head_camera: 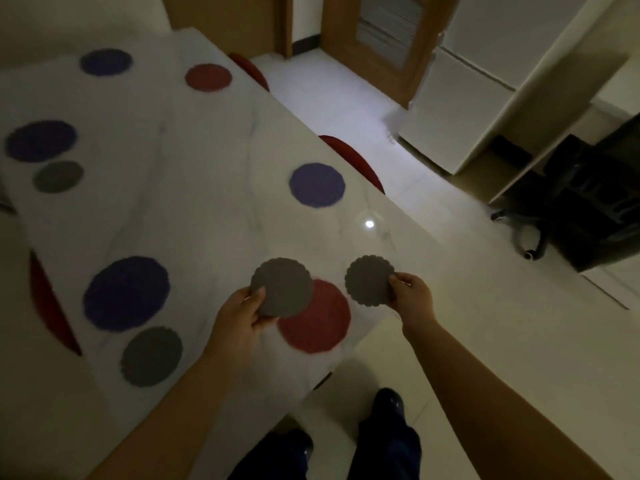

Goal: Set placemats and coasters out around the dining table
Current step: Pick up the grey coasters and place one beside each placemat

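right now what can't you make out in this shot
Head view only:
- Near red round placemat: its upper left is covered by the grey scalloped coaster in the left hand.
- Red chair seats: mostly hidden under the white marble table edge.
- Far blue round placemat: blurred, its edge unclear.
- Right hand: fingers hidden behind its own grey scalloped coaster.

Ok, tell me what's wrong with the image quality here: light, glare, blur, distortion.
Head view: dim overall, colours muted. One small bright glare spot on the glossy table. Far mats such as the blue mat are soft and blurred; the coasters in the left hand and right hand are sharper, scalloped edges readable. Wide-angle lens bends the table edge and leans the door.
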